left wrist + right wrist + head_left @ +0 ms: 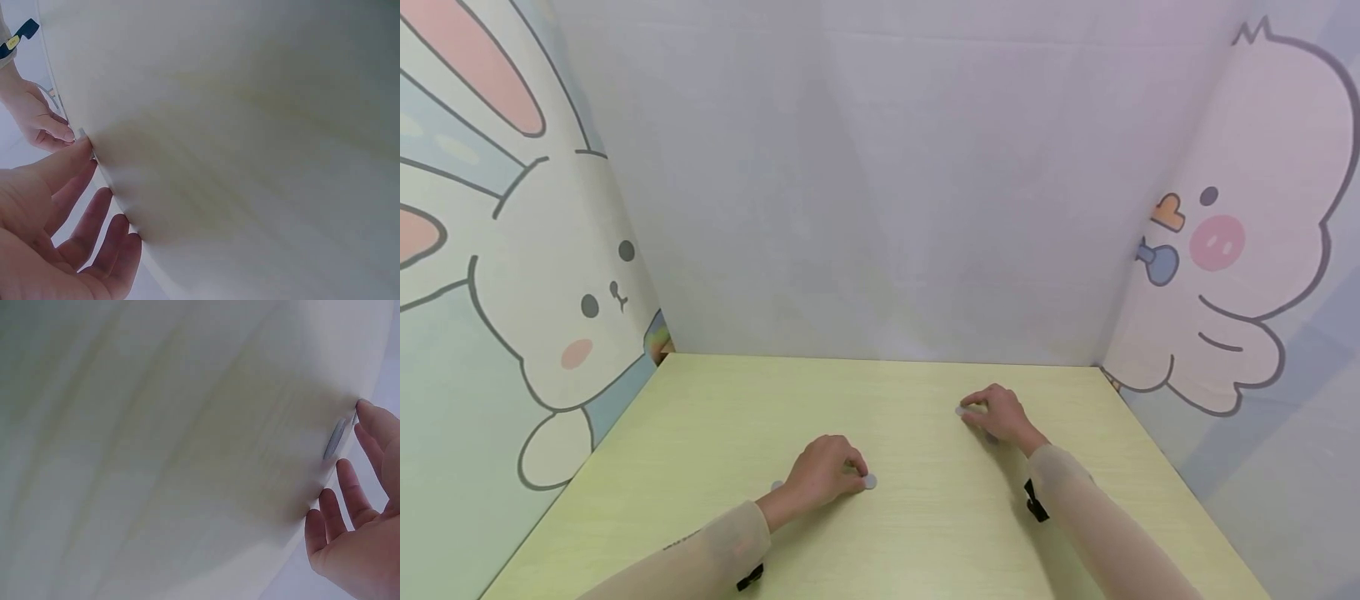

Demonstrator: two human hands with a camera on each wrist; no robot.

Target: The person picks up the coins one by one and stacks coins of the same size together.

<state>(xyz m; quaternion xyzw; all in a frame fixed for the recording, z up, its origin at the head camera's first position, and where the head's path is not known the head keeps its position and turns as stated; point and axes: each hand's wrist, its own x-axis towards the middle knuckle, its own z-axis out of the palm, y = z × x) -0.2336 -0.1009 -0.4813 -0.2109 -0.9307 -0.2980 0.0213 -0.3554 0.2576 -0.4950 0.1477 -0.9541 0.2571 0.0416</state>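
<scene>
Head view: small pale disc at left fingertips (870, 482), flat or nearly so, roughly mid-surface. Left hand (820, 473) has thumb and index finger pinched at its 9 o'clock edge; left wrist view shows a sliver of it at the thumb tip, other fingers curved and spread apart, tips down by the surface. Second left disc (777, 486) sits at 9 o'clock from the first, partly hidden behind the left wrist.

Small pale disc at right fingertips (959, 410) lies at about 2 o'clock from the left pinched one. Right hand (1000, 417) has thumb and index finger together on it, from its 3 o'clock side. Disc under right hand (992, 437) is at 4 o'clock from that one; right wrist view shows it clearer, between the pinching fingers and the other three, which are bent and apart.

Left sleeve (700, 550), beige, runs off toward 8 o'clock; right sleeve (1105, 517), same colour, toward 4. Black piece hangs under each cuff, left one (750, 577), right one (1036, 502).

Surface (925, 542) is pale yellow. Plain pale backdrop (880, 183) at 12 o'clock, cartoon rabbit (542, 317) at 10, cartoon chick-like figure (1270, 150) at 2.
</scene>
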